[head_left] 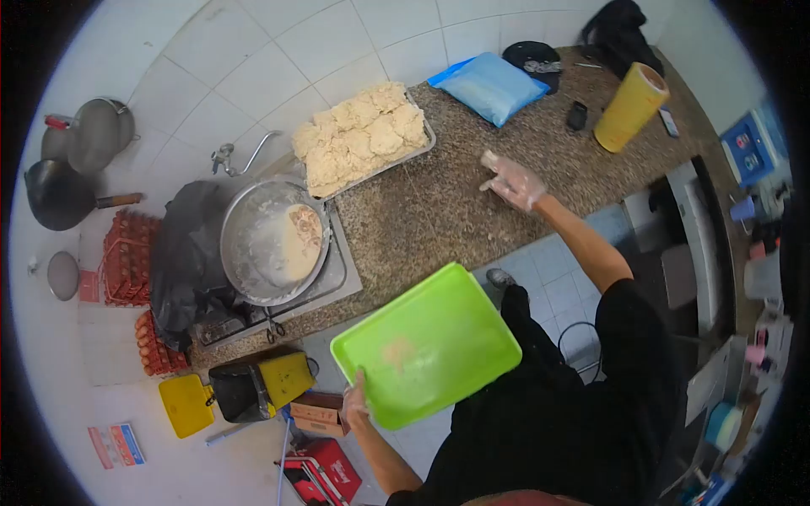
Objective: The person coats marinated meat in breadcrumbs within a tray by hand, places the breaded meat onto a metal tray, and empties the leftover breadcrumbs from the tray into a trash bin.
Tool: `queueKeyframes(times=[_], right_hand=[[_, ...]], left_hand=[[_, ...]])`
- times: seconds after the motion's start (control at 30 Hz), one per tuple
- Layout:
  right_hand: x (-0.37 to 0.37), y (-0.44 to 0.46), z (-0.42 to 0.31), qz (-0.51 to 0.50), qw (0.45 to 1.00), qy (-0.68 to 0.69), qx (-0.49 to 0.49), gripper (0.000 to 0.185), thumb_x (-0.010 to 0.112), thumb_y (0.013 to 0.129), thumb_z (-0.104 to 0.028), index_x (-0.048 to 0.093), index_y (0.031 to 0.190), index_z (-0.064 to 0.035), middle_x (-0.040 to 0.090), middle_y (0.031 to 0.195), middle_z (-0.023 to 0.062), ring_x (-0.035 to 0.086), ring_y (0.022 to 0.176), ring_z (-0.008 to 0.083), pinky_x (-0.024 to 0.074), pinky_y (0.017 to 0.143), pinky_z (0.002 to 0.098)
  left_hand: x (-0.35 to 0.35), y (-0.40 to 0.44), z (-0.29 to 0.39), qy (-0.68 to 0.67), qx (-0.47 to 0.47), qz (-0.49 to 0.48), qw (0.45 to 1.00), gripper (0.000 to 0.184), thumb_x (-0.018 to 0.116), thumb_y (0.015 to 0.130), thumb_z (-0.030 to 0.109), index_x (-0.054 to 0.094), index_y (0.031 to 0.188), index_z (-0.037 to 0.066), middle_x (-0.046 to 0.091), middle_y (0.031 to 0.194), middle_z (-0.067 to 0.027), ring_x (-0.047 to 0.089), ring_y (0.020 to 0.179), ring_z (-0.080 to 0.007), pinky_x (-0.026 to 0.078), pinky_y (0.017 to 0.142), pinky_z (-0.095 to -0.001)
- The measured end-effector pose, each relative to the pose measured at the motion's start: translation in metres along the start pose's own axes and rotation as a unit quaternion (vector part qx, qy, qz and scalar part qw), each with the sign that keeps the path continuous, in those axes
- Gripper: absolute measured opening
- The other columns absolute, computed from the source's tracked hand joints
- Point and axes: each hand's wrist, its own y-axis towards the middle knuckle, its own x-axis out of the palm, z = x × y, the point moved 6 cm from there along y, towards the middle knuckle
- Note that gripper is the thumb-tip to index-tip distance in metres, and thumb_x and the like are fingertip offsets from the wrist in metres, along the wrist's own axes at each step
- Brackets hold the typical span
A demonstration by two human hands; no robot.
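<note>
My left hand (358, 401), in a clear plastic glove, grips the near left edge of a green plastic tray (456, 337). The tray is tilted in front of my body, with a pale floury smear on its inside. My right hand (516, 182), gloved and dusted with batter, hovers over the granite counter with its fingers apart and nothing in it. Beyond it to the left, a metal tray (429, 135) is heaped with battered, breaded pieces (363, 135). A large metal bowl (240, 261) over the sink holds batter (299, 253) and some pinkish pieces.
A blue plastic packet (494, 87), a yellow roll (631, 108) and a small black object (576, 115) lie on the granite counter (396, 228). Egg trays (131, 257) stand at the left. A tap (245, 156) rises behind the bowl. Below are a yellow bin (285, 379) and a red box (329, 472).
</note>
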Motion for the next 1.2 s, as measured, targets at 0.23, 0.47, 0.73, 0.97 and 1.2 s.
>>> queueKeyframes(times=[0.23, 0.47, 0.73, 0.97, 1.2], right_hand=[[0.03, 0.297, 0.106, -0.039, 0.995, -0.058, -0.065, 0.058, 0.039, 0.106, -0.043, 0.041, 0.151, -0.0071, 0.035, 0.158, 0.0197, 0.037, 0.144, 0.0349, 0.0312, 0.118, 0.0464], [0.081, 0.331, 0.099, -0.21, 0.937, -0.231, -0.159, 0.052, 0.052, 0.09, -0.013, 0.045, 0.14, -0.0012, 0.053, 0.128, 0.0279, 0.053, 0.116, 0.0397, 0.0431, 0.1, 0.0475], [0.041, 0.171, 0.019, -0.149, 0.953, -0.032, -0.263, 0.045, 0.037, 0.099, -0.03, 0.05, 0.133, -0.0019, 0.053, 0.11, 0.0212, 0.053, 0.106, 0.0368, 0.0409, 0.1, 0.0514], [0.069, 0.286, 0.12, -0.094, 0.971, -0.187, -0.118, 0.064, 0.031, 0.107, -0.04, 0.028, 0.153, 0.0042, 0.029, 0.158, 0.0265, 0.028, 0.148, 0.0373, 0.0188, 0.124, 0.0466], [0.078, 0.173, 0.019, -0.083, 0.987, -0.073, -0.12, 0.049, 0.045, 0.102, -0.027, 0.048, 0.14, 0.0032, 0.035, 0.153, 0.0261, 0.035, 0.144, 0.0353, 0.0288, 0.12, 0.0482]], left_hand=[[0.077, -0.011, -0.092, 0.069, -0.18, 0.065, 0.979, 0.073, 0.065, 0.091, 0.063, 0.068, 0.12, -0.004, 0.072, 0.101, -0.0089, 0.065, 0.082, -0.0189, 0.051, 0.071, -0.0362], [0.119, -0.099, -0.156, -0.183, -0.207, 0.141, 0.951, 0.065, 0.071, 0.089, 0.059, 0.072, 0.108, -0.004, 0.069, 0.09, -0.0062, 0.059, 0.076, -0.0166, 0.048, 0.066, -0.0349], [0.13, -0.059, -0.164, -0.07, -0.234, 0.093, 0.965, 0.067, 0.069, 0.091, 0.057, 0.064, 0.123, -0.001, 0.07, 0.095, -0.0099, 0.062, 0.078, -0.0201, 0.052, 0.073, -0.0379], [0.106, -0.07, -0.154, -0.095, -0.241, 0.089, 0.962, 0.069, 0.067, 0.092, 0.054, 0.055, 0.135, 0.0, 0.07, 0.104, -0.0131, 0.067, 0.091, -0.0206, 0.054, 0.08, -0.0386], [0.187, 0.051, -0.177, 0.105, -0.061, -0.062, 0.991, 0.055, 0.057, 0.102, 0.035, 0.048, 0.143, 0.0, 0.065, 0.128, -0.0187, 0.065, 0.107, -0.0255, 0.051, 0.095, -0.0383]])
